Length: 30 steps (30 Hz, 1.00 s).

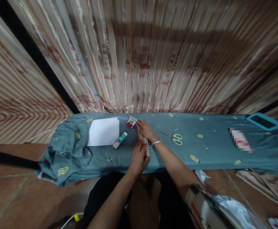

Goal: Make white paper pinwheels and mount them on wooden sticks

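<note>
A bundle of thin wooden sticks lies on a low table covered with a blue-grey cloth. My left hand rests on the near end of the sticks, fingers curled onto them. My right hand, with a silver bangle at the wrist, presses on the far end of the same bundle. Just beyond the right hand sits a small red and white box. A glue stick lies to the left of the sticks, next to a white sheet of paper.
Green-handled scissors lie right of my right arm. A blue-framed tablet sits at the far right corner. A striped curtain hangs behind the table. Crumpled white paper and a white cable with a yellow end lie on the brown floor.
</note>
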Available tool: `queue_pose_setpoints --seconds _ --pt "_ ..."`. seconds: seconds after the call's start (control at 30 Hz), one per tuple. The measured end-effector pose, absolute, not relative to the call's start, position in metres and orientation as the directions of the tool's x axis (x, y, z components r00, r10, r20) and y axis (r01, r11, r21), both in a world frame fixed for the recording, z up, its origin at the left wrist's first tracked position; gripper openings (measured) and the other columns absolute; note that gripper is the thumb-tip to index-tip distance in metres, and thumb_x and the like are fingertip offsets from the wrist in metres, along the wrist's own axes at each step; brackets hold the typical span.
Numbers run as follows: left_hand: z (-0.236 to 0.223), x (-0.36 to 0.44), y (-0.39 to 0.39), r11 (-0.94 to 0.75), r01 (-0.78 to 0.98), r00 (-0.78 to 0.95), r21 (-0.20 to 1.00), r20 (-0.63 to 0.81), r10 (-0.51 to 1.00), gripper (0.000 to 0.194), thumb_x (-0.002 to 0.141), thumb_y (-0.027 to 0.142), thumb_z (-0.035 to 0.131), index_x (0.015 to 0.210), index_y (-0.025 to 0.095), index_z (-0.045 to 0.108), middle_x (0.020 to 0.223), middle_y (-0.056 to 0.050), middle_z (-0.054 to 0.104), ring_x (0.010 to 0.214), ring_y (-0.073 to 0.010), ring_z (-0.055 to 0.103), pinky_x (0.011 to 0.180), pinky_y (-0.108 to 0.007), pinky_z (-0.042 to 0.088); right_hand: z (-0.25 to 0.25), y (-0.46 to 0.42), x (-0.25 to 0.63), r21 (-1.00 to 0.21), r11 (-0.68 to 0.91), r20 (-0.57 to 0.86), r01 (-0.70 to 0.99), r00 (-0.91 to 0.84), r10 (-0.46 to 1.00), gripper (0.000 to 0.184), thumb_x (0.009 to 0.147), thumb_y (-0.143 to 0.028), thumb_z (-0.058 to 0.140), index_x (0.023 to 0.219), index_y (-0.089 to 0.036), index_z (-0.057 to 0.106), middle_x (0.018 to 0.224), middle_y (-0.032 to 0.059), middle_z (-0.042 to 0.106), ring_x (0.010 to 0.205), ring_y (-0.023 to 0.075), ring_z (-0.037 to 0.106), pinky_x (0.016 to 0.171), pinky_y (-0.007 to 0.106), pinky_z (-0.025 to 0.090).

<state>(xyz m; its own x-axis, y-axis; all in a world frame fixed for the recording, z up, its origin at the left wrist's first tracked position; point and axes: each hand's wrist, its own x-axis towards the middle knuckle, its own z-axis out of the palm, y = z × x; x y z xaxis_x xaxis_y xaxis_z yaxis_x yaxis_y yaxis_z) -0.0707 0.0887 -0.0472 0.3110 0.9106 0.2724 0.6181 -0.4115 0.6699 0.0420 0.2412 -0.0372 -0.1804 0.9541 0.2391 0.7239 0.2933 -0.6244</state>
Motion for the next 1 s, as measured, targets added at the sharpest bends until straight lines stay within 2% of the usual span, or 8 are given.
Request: queue_pose_setpoints --seconds 0.07,0.23,0.43,0.53,0.63,0.73,0.87,1.0 --pt "-0.048 -0.071 0.088 -0.413 0.617 0.31 0.671 0.275 0.91 0.06 0.073 0.012 0.068 0.131 0.013 0.051 0.15 -0.023 0.039 0.143 -0.0355 0.034 0.113 -0.057 0.034 -0.038 0.24 0.041 -0.624 0.301 0.238 0.721 -0.191 0.952 0.033 0.089 -0.014 0.048 0.116 -0.02 0.067 0.139 0.0123 0.058 0.137 0.0241 0.045 0.116 0.049 0.031" --pt "-0.047 -0.071 0.087 -0.405 0.613 0.303 0.678 0.271 0.913 0.059 0.074 0.013 0.065 0.131 0.013 0.051 0.149 -0.022 0.039 0.142 -0.0356 0.035 0.113 -0.056 0.034 -0.037 0.235 0.044 -0.638 0.311 0.251 0.704 -0.191 0.949 0.028 0.089 -0.013 0.048 0.104 -0.019 0.071 0.132 0.011 0.064 0.132 0.0214 0.051 0.115 0.041 0.035" --pt "-0.039 -0.069 0.084 -0.379 0.645 0.291 0.664 0.245 0.925 0.06 0.073 0.012 0.067 0.131 0.007 0.051 0.151 -0.025 0.036 0.144 -0.0378 0.03 0.115 -0.054 0.032 -0.035 0.209 0.057 -0.665 0.211 0.291 0.716 -0.012 0.957 0.042 0.094 -0.02 0.037 0.131 -0.017 0.057 0.139 0.0122 0.058 0.133 0.0222 0.05 0.114 0.044 0.035" --pt "-0.031 -0.07 0.081 -0.339 0.68 0.266 0.65 0.213 0.94 0.063 0.073 0.015 0.068 0.133 0.011 0.049 0.151 -0.022 0.037 0.141 -0.0381 0.033 0.112 -0.056 0.033 -0.038 0.186 0.06 -0.67 0.156 0.286 0.726 0.058 0.957 0.042 0.093 -0.022 0.039 0.13 -0.013 0.057 0.133 0.0167 0.062 0.126 0.0264 0.056 0.111 0.047 0.038" --pt "-0.024 -0.072 0.08 -0.286 0.701 0.257 0.653 0.143 0.956 0.063 0.076 0.017 0.067 0.135 0.016 0.047 0.149 -0.02 0.042 0.135 -0.0365 0.041 0.107 -0.058 0.036 -0.04 0.169 0.056 -0.674 0.159 0.281 0.721 0.051 0.958 0.038 0.091 -0.023 0.043 0.123 -0.016 0.063 0.126 0.0144 0.067 0.119 0.0262 0.062 0.107 0.045 0.043" --pt "-0.023 -0.074 0.078 -0.27 0.681 0.281 0.68 0.097 0.955 0.066 0.075 0.019 0.069 0.137 0.014 0.046 0.149 -0.021 0.041 0.136 -0.0369 0.04 0.109 -0.057 0.035 -0.038 0.16 0.051 -0.68 0.185 0.282 0.709 0.02 0.959 0.035 0.09 -0.023 0.044 0.117 -0.018 0.066 0.121 0.0132 0.07 0.115 0.0253 0.064 0.104 0.042 0.045" --pt "-0.026 -0.082 0.075 -0.297 0.584 0.288 0.756 0.149 0.946 0.068 0.074 0.02 0.07 0.138 0.017 0.046 0.152 -0.02 0.037 0.141 -0.0342 0.036 0.113 -0.055 0.033 -0.037 0.154 0.057 -0.691 0.194 0.287 0.696 0.018 0.958 0.037 0.091 -0.025 0.042 0.119 -0.018 0.065 0.12 0.0132 0.07 0.112 0.0259 0.066 0.101 0.043 0.049" --pt "-0.011 -0.109 0.083 -0.315 0.547 0.179 0.775 0.26 0.949 0.049 0.084 0.021 0.06 0.132 0.019 0.053 0.144 -0.016 0.049 0.134 -0.0286 0.047 0.112 -0.05 0.038 -0.042 0.146 0.065 -0.698 0.208 0.306 0.686 0.024 0.952 0.038 0.089 -0.026 0.042 0.12 -0.018 0.063 0.121 0.0131 0.069 0.113 0.0268 0.065 0.101 0.047 0.048"
